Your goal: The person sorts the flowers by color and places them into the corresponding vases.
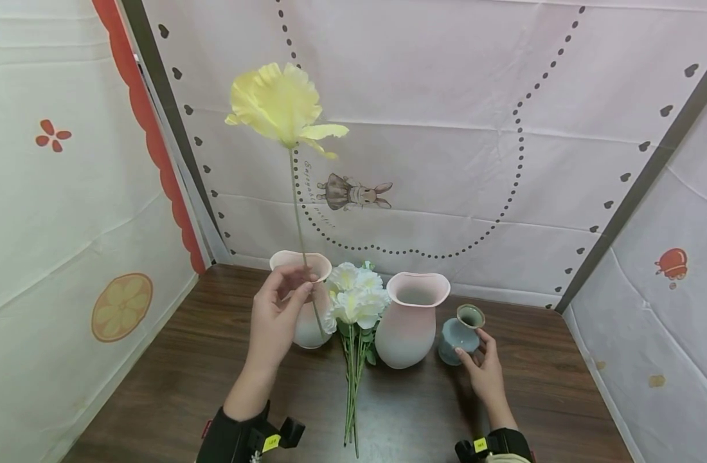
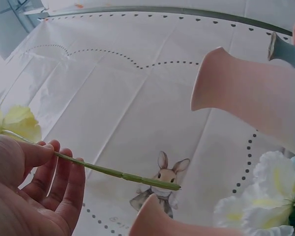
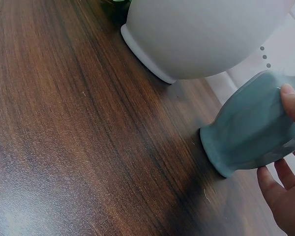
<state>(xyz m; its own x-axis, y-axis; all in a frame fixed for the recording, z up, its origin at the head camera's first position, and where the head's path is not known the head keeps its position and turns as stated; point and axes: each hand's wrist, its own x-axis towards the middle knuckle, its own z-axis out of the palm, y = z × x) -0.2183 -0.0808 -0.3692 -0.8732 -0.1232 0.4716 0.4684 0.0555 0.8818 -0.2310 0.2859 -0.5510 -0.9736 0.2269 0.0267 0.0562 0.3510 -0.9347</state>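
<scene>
A yellow artificial flower [image 1: 278, 106] stands upright in my left hand [image 1: 275, 315], whose thumb and fingers pinch its thin green stem [image 2: 113, 172]. The stem's lower end hangs in front of the left pink-and-white vase [image 1: 314, 321], outside its mouth as far as the head view shows. In the left wrist view the cut stem tip is free. On the right, my right hand [image 1: 485, 370] holds a small blue-green vase [image 3: 253, 125] by its side, thumb on one face and fingers on the other. That vase's base rests on the table.
Between the two larger vases lies a bunch of white flowers [image 1: 356, 299], stems toward me. The second pink-and-white vase [image 1: 408, 337] stands beside the small one. A brown wooden table [image 1: 174, 386] bears everything, with white printed cloth walls [image 1: 423, 77] at the back and sides.
</scene>
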